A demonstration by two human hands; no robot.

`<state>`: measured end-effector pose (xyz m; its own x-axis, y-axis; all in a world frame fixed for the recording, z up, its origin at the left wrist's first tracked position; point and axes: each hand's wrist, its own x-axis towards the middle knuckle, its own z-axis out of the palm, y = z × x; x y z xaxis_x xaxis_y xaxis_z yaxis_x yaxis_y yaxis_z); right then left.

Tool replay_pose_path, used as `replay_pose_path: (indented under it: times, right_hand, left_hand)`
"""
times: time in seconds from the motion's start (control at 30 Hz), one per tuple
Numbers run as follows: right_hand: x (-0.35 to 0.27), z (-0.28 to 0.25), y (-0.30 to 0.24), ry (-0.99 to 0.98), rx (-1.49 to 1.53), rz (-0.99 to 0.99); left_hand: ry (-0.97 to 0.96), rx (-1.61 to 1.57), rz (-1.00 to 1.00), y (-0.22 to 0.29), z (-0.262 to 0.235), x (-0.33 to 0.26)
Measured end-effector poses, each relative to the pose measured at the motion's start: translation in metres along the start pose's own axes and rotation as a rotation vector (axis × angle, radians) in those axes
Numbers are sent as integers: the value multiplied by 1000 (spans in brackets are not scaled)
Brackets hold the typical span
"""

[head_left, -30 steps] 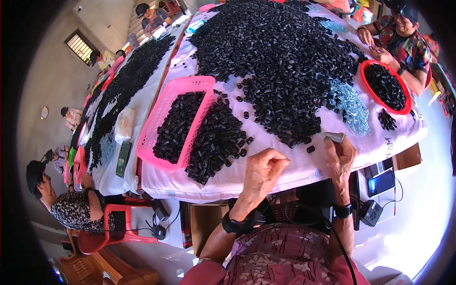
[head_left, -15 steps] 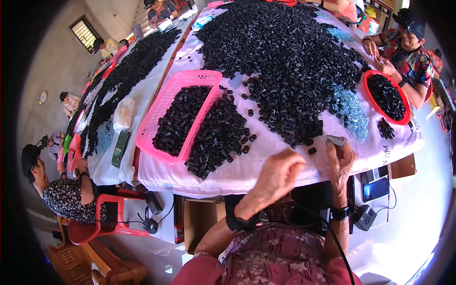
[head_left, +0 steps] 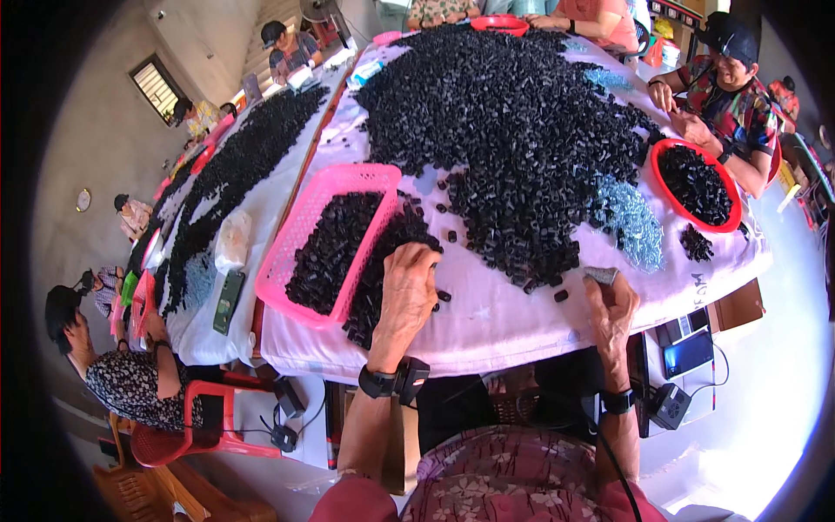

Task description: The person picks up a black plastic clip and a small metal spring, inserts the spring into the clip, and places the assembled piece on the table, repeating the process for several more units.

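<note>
My left hand (head_left: 407, 291) is over the small pile of short black plastic tubes (head_left: 393, 242) beside the pink basket (head_left: 291, 300). Its fingers are curled together, and whatever lies at their tips is hidden. Toward the table's front edge, my right hand (head_left: 613, 309) is closed, fingers bent in. A grey wrapped-looking piece (head_left: 600, 275) shows at its fingertips; whether it is worn or held I cannot tell. Just left of that hand lies a loose black tube (head_left: 561, 296). The pink basket holds more tubes.
A large heap of black pieces (head_left: 496, 130) covers much of the table, with clear bluish small pieces (head_left: 639, 230) at its right. A red bowl (head_left: 732, 217) of black pieces stands before a co-worker (head_left: 731, 113). A phone (head_left: 229, 303) lies on the left table.
My left hand has moved left, from near my right hand to the pile beside the pink basket. My right hand stays in nearly the same spot. The view has shifted slightly.
</note>
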<state>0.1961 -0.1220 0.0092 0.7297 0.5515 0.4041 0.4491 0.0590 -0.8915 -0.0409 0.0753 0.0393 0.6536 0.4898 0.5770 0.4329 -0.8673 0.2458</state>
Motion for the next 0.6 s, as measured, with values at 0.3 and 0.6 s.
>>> replay_pose_path:
  times: [0.3, 0.6]
  right_hand:
    - [1, -1, 4, -14, 3, 5]
    - [0, 0, 8, -29, 59, 6]
  left_hand:
    - [-113, -312, -185, 22, -11, 13]
    - [-358, -167, -158, 41, 20, 51]
